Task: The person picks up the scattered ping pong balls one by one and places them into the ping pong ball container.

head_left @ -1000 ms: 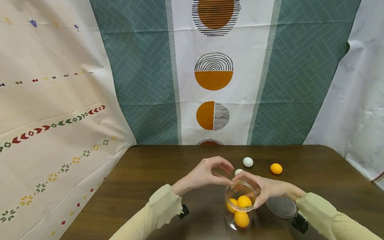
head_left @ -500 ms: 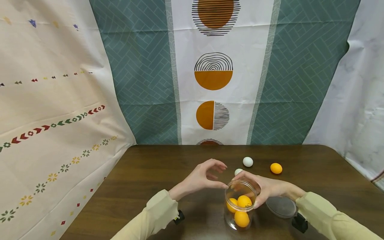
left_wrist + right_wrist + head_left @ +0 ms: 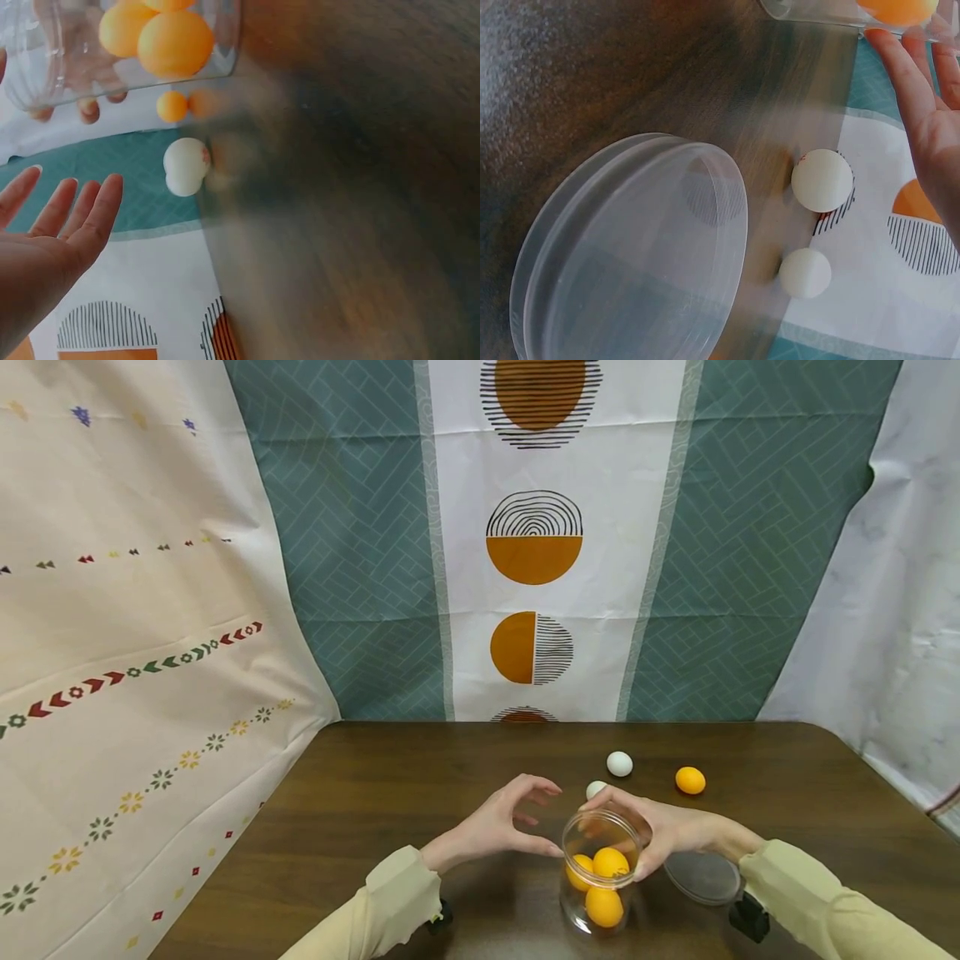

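A clear plastic jar (image 3: 572,903) stands lidless on the dark table, with three orange ping-pong balls (image 3: 604,907) inside. My right hand (image 3: 667,833) holds it by the rim, thumb on the near right side and fingers around the far side. To the jar's left, my left hand (image 3: 495,828) is spread in a loose curve with nothing in it, its thumb tip right at the rim. The right wrist view shows the fingers of the right hand (image 3: 930,105) along the jar wall. In the left wrist view the left hand (image 3: 56,240) lies below the jar.
A translucent round lid (image 3: 703,878) lies right of the jar, partly behind the right wrist. Beyond the jar are two white balls, one farther back (image 3: 619,764), the nearer white ball (image 3: 596,789) partly covered by fingers. An orange ball (image 3: 690,781) sits at back right.
My left hand has drawn back from the far rim, moving left and toward me, and its fingers have spread away from the jar. The right hand and the jar have stayed put.
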{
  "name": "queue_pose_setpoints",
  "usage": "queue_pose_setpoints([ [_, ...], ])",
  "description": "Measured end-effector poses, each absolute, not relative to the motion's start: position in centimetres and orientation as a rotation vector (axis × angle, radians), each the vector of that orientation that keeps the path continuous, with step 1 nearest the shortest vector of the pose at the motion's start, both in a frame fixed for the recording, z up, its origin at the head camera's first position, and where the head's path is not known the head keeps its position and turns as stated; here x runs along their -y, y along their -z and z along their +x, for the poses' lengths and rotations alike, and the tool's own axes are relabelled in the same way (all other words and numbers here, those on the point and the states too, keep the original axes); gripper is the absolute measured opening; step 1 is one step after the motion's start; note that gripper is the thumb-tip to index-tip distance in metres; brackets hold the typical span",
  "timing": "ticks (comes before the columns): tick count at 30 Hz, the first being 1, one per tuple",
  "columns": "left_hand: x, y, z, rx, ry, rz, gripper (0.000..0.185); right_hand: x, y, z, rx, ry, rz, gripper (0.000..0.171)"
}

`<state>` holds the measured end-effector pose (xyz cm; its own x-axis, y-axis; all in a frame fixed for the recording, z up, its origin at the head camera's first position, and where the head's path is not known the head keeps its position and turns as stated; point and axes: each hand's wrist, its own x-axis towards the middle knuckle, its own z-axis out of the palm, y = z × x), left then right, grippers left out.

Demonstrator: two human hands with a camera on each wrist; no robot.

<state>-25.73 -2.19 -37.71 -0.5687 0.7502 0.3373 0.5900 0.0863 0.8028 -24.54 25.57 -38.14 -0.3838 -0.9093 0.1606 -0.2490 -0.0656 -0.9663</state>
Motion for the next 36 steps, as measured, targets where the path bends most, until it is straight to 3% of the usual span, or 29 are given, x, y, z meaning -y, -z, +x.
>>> queue_pose_setpoints([
  [9, 1.8, 36.0, -23.6, -2.126, -1.471, 1.343, 0.067, -25.7, 38.1, -24.4, -1.671, 1.474, -1.218, 0.070],
  [20, 1.0, 38.7, -24.0, -2.094, -1.457, 1.354, 0.070, -25.7, 38.0, -24.2, -1.628, 1.504, -1.230, 0.071],
  [32, 0.5, 37.5, -22.5, -2.031, -1.482, 1.348, 0.061, -25.9, 37.7, -24.0, -1.736, 1.474, -1.146, 0.070],
  [36, 0.3, 38.7, -23.2, -2.016, -1.489, 1.355, 0.060, -25.9, 37.5, -23.9, -1.773, 1.467, -1.127, 0.070],
])
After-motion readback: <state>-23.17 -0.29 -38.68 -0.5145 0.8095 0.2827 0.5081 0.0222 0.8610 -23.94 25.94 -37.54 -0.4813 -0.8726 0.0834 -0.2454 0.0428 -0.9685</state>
